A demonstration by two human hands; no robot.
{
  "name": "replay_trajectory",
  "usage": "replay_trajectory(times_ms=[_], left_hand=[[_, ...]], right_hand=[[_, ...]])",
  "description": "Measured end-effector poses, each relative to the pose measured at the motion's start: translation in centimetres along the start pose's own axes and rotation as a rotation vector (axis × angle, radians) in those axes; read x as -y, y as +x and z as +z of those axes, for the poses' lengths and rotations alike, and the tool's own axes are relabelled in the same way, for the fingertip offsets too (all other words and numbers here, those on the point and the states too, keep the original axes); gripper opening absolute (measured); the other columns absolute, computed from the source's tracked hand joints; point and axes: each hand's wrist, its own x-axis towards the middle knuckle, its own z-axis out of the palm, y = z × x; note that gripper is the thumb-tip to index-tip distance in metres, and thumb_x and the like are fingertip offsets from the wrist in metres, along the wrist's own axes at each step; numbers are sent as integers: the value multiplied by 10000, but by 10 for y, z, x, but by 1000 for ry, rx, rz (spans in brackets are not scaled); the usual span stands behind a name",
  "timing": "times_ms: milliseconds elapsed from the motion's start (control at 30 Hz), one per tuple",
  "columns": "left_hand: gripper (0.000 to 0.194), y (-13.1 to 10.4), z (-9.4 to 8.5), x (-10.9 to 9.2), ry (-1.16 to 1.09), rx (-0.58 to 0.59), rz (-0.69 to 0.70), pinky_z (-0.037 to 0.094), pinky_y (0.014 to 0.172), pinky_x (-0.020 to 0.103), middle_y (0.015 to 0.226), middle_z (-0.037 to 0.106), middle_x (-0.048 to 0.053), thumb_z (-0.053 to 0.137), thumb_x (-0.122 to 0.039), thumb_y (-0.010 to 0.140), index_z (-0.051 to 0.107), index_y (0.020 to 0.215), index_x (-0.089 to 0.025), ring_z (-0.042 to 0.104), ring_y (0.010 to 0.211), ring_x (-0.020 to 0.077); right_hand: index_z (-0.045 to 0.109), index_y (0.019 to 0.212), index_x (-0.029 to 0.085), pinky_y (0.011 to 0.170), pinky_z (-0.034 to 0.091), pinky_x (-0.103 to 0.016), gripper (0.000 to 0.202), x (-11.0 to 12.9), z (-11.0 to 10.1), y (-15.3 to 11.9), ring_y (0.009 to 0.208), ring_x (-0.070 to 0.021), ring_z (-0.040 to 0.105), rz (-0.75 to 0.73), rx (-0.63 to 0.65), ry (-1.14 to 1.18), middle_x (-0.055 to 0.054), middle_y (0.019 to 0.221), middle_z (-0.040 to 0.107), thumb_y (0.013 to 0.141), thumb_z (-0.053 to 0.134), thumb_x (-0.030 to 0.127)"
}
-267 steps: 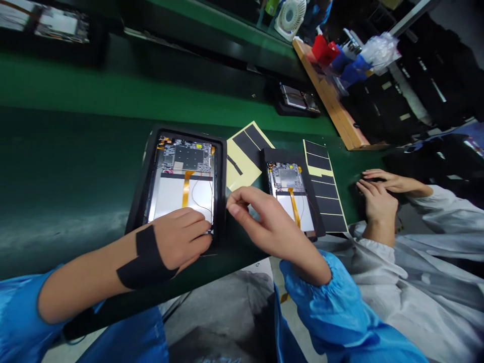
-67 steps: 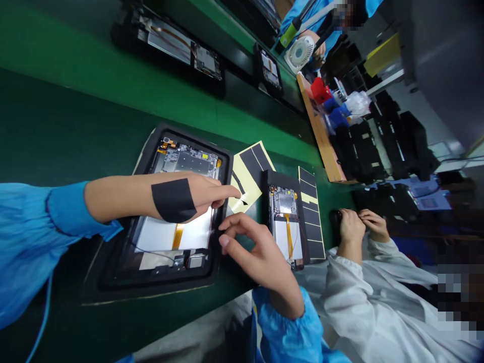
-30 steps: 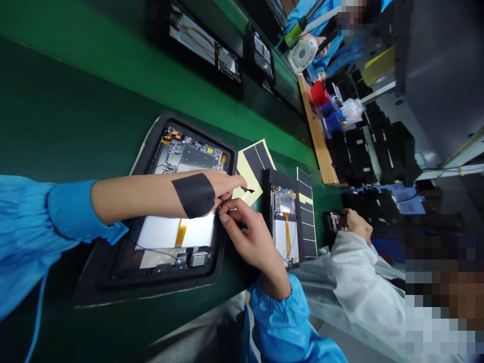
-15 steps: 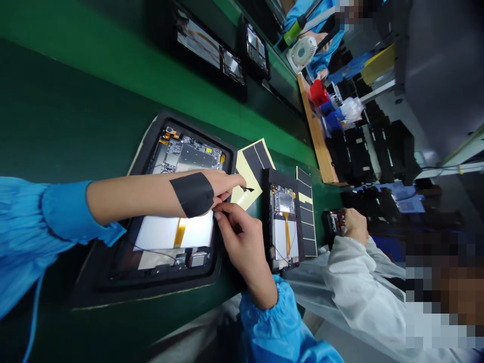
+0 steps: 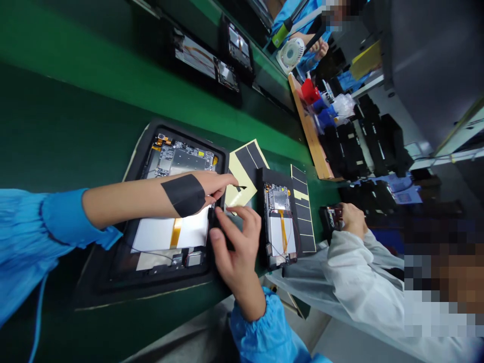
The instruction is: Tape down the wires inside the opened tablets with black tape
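My left hand (image 5: pixel 214 185) reaches in from the left over an opened tablet (image 5: pixel 191 160), its fingers closed round slim dark tweezers (image 5: pixel 240 188) with the tip pointing right. A black adhesive patch (image 5: pixel 184 194) is stuck on my left wrist. My right hand (image 5: pixel 240 247) is at the tablet's right edge, thumb and fingers apart, holding nothing I can see. The tablet lies in a black foam tray (image 5: pixel 151 291), its circuit board and white battery (image 5: pixel 159 234) showing. Beyond my left fingertips lies a pale yellow sheet (image 5: pixel 236 162) with black stickers.
A smaller opened device (image 5: pixel 280 227) lies right of my right hand, beside another sticker sheet (image 5: pixel 303 209). More opened devices (image 5: pixel 200 55) stand at the back. A wooden strip (image 5: pixel 312 136) crosses the bench. A co-worker's hand (image 5: pixel 353 220) handles a device at right.
My right hand has drawn back from my left fingers, and its pinch has spread apart. My left hand still grips the tweezers. The whole view has shifted slightly.
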Motion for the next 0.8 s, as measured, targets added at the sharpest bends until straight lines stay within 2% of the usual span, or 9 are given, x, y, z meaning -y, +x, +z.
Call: replay_trajectory(times_ms=[33,100,200,267,400,533,667,733,800], left_hand=[[476,-1,0,0,-2,-1,-1,438,735,263,858,607,9,416,-117,869,491,1339,-129,530,757,155],[471,-3,1,0,-11,-17,0,448,768,265,894,613,16,390,-103,899,477,1361,-129,549,801,156],[458,-4,1,2,-11,-40,21,453,758,278,887,612,27,374,-103,909,482,1354,-103,561,790,162],[453,-3,1,4,-9,-36,40,451,713,281,823,599,15,405,-118,884,491,1329,-103,549,724,161],[465,1,1,7,-36,-40,54,472,699,263,805,602,-6,451,-146,854,499,1317,-161,573,711,145],[438,-5,-7,0,-85,-134,-67,553,780,289,851,664,8,509,-238,879,509,1314,-187,657,785,158],[390,-46,-16,-11,25,-409,-222,517,1054,445,1191,670,111,462,-338,985,448,1352,-206,640,1181,262],[353,-77,-12,-15,85,-632,-360,456,1145,506,1198,667,92,472,-388,1002,438,1319,-236,621,1226,283],[351,-106,-1,-19,83,-689,-506,420,1181,564,1217,653,98,462,-443,999,437,1290,-246,607,1249,312]], right_hand=[[700,1329,224,1121,421,-588,393,2,-2,0,1421,-390,438,-40,85,-20,-170,1438,585,1016,554,411],[542,1501,177,1219,261,-675,584,7,-8,-3,1585,-439,122,-69,272,-47,-158,1686,308,1000,567,476],[247,1647,125,1231,201,-722,815,17,-18,-14,1602,-442,-18,-29,451,-54,-166,1738,123,1001,548,520],[193,1662,146,1228,218,-726,822,21,-22,-22,1604,-432,-33,-8,503,-38,-149,1742,88,1012,530,519],[252,1647,126,1219,228,-741,811,21,-16,-19,1596,-452,-31,32,514,-29,-163,1735,72,1004,546,522],[339,1615,103,1229,229,-721,762,15,-13,-8,1601,-439,7,20,445,11,-182,1723,135,1007,555,508],[477,1553,221,1233,313,-637,557,2,-20,-31,1606,-359,151,22,280,178,-126,1711,248,1045,508,448],[473,1557,228,1226,335,-621,551,-6,-18,-39,1596,-346,204,58,210,229,-140,1700,275,1049,504,438],[481,1553,235,1230,339,-602,556,-10,-12,-37,1591,-339,226,57,201,245,-139,1692,301,1038,524,441]])
